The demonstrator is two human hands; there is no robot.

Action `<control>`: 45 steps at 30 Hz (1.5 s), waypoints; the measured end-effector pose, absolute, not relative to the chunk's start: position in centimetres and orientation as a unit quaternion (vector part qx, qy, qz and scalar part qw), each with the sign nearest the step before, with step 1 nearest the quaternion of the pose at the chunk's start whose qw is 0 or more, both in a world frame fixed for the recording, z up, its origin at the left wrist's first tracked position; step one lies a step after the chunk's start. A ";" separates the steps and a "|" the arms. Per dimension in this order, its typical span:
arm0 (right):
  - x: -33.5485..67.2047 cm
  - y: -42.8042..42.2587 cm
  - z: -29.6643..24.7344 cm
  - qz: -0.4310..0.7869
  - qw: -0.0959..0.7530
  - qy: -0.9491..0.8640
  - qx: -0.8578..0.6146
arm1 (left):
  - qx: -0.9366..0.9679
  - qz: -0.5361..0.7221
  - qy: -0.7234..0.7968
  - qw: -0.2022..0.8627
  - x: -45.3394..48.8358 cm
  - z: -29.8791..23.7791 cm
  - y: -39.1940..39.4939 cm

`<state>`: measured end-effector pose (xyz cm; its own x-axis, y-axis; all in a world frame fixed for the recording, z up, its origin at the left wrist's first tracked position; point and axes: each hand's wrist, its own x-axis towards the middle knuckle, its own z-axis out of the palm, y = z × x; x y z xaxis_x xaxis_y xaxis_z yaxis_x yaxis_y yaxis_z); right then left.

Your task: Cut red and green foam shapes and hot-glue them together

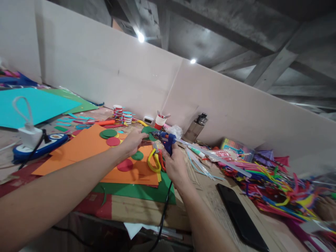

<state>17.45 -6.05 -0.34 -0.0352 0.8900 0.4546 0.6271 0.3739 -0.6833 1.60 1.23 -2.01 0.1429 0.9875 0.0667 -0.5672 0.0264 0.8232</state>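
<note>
My right hand (175, 163) is wrapped round the handle of a blue glue gun (165, 139), its nozzle pointing left and a clear glue stick (215, 155) jutting out behind. My left hand (134, 141) pinches a dark green paper circle (147, 131) right at the nozzle. Under both hands lies an orange sheet (84, 145) over a green sheet (136, 191), with red and green paper circles (112, 137) scattered on it. Yellow-handled scissors (153, 161) lie just below the gun.
A black phone (240, 217) lies near the front right. Piles of coloured pipe cleaners and straws (273, 182) fill the right. A power strip with a white plug (34, 141) sits left, beside a cyan sheet (36, 105). A red cup (160, 122) and bottle (195, 129) stand by the wall.
</note>
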 end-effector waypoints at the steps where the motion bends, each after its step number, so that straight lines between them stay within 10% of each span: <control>1: 17.5 -6.0 -0.4 0.143 0.439 -0.700 -0.544 | 0.380 0.585 0.284 0.658 1.7 -2.0 1.1; 45: 17.3 -6.3 0.0 0.130 0.435 -0.690 -0.563 | 0.420 0.622 0.342 0.566 1.3 -1.8 1.6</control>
<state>17.32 -6.33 -0.04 0.0136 0.8904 0.4551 0.6648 0.3319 -0.6692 1.29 1.59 -1.80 -0.0076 0.9907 0.1356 -0.4167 -0.1264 0.9002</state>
